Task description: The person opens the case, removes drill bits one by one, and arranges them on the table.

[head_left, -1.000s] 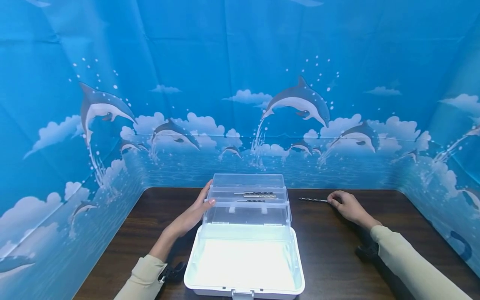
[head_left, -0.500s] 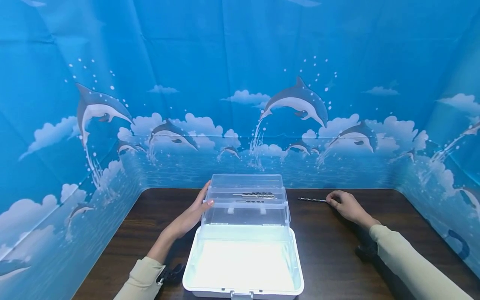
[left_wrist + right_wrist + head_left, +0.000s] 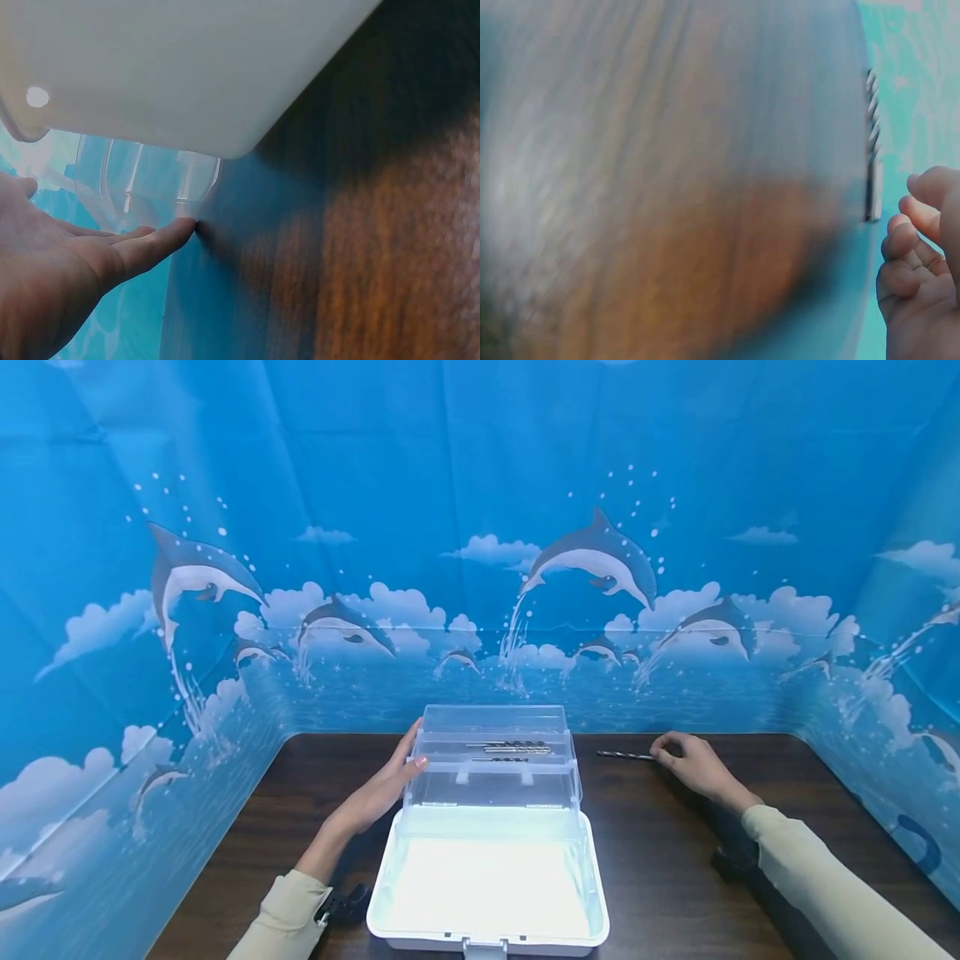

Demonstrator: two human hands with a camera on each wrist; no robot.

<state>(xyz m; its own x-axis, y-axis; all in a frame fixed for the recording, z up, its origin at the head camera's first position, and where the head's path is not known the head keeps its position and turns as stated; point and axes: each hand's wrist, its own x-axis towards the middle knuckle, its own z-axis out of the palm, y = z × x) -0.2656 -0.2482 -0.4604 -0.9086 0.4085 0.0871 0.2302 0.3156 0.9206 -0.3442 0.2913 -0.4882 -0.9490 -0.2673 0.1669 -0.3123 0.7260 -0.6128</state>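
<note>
A box with a white base and see-through raised trays stands in the middle of the table. Several drill bits lie in the upper tray. My left hand rests against the left side of the trays, thumb at the front edge; in the left wrist view its fingers are straight. A loose drill bit lies on the table to the right of the box. Right at its shank end is my right hand, fingers loosely bent. The right wrist view shows a gap between the fingers and the bit.
The dark wooden table is closed in by a blue cloth backdrop with dolphins at the back and sides. A latch sticks out from the front of the box. Dark straps sit at the wrists.
My right fingertips have lifted slightly off the end of the loose drill bit, which lies where it was. The left hand stays at the trays, and the head view shifts a little.
</note>
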